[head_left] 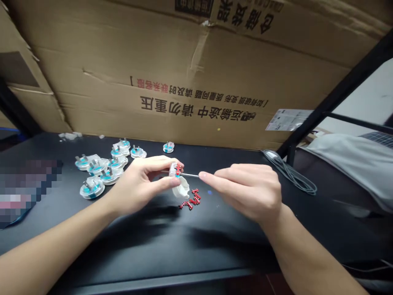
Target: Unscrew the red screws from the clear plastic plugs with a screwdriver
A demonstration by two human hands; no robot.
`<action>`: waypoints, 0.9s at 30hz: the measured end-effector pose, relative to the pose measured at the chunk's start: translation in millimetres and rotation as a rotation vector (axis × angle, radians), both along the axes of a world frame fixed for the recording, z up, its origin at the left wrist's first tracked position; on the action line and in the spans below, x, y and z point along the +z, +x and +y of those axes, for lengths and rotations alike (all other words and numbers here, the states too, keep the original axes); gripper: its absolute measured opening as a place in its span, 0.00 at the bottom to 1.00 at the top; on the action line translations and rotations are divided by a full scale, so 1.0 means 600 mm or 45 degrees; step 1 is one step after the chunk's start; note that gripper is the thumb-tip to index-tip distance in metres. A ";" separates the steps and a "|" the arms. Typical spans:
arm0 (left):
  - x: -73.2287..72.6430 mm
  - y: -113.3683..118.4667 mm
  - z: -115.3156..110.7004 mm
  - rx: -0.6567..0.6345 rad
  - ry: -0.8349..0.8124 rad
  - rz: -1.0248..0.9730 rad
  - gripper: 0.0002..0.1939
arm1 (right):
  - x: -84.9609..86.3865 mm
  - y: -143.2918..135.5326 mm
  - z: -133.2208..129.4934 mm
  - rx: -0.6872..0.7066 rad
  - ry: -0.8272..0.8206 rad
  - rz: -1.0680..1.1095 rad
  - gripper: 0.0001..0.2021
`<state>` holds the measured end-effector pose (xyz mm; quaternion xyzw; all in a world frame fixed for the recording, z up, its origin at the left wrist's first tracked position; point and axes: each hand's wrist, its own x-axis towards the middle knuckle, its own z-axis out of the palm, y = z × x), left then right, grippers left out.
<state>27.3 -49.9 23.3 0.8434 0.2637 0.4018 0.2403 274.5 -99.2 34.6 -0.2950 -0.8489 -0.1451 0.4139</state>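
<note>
My left hand (144, 180) is closed, its thumb and fingers pinching a plug (174, 169) with a white and clear shell. A red piece shows on the face of that plug, and a white cover (181, 188) hangs open just below it. My right hand (248, 186) is wrapped round a screwdriver; its handle is hidden in the palm. The thin metal shaft (190, 175) points left and meets the plug beside the red piece; the exact contact of the tip is hidden. Several small red parts with metal ends (193, 200) lie in a loose pile on the table under the plug.
Several clear and blue plugs with prongs up (92, 187) stand at the left; one more plug (168, 147) sits at the back. Small clear pieces (70, 135) lie far left. A coiled grey cable (290, 172) rests at right. Cardboard (172, 53) walls the black table's (147, 254) back.
</note>
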 end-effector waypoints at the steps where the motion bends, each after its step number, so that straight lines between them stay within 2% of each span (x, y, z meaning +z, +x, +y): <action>1: 0.000 0.000 0.000 0.004 0.031 0.019 0.07 | -0.001 0.000 0.000 0.006 -0.096 0.023 0.12; 2: 0.001 -0.002 0.001 0.011 0.103 0.039 0.06 | -0.002 -0.001 0.002 0.033 -0.252 0.061 0.10; 3: 0.001 -0.003 0.003 0.009 0.197 0.051 0.07 | -0.004 -0.003 0.005 0.065 -0.519 0.152 0.08; 6: 0.000 -0.006 0.008 -0.009 0.358 0.045 0.11 | -0.007 -0.007 0.014 0.148 -0.859 0.117 0.08; 8: 0.000 -0.005 0.009 0.009 0.254 0.041 0.07 | -0.007 -0.006 0.015 0.094 -0.708 0.157 0.08; 11: -0.001 0.000 0.005 0.024 0.038 0.068 0.07 | -0.004 -0.004 0.007 0.006 -0.198 -0.001 0.11; 12: -0.001 0.000 0.003 0.029 0.031 0.076 0.08 | -0.003 -0.004 0.004 -0.007 -0.134 -0.053 0.13; 13: -0.001 0.000 0.002 0.041 0.061 0.088 0.08 | -0.001 -0.004 0.002 -0.013 -0.181 -0.054 0.14; 15: -0.002 -0.002 0.001 0.034 0.186 0.108 0.07 | 0.001 -0.005 0.003 0.026 -0.594 0.083 0.11; 17: -0.003 -0.004 0.004 -0.038 0.261 0.154 0.09 | 0.003 -0.003 0.011 0.134 -1.212 0.209 0.09; 18: -0.005 -0.004 0.008 -0.058 0.256 0.164 0.10 | 0.004 -0.001 0.017 0.170 -1.422 0.213 0.10; 19: -0.008 -0.004 0.012 -0.048 0.216 0.153 0.10 | 0.004 0.003 0.024 0.172 -1.509 0.245 0.11; 21: -0.015 -0.003 0.026 0.072 0.044 0.056 0.11 | 0.001 0.013 0.040 0.123 -1.498 0.279 0.14; 24: -0.033 -0.001 0.055 0.289 -0.264 -0.031 0.21 | -0.016 0.032 0.066 -0.104 -1.222 0.302 0.13; 27: -0.055 0.000 0.084 0.372 -0.228 0.246 0.25 | -0.040 0.041 0.088 -0.338 -0.936 0.019 0.12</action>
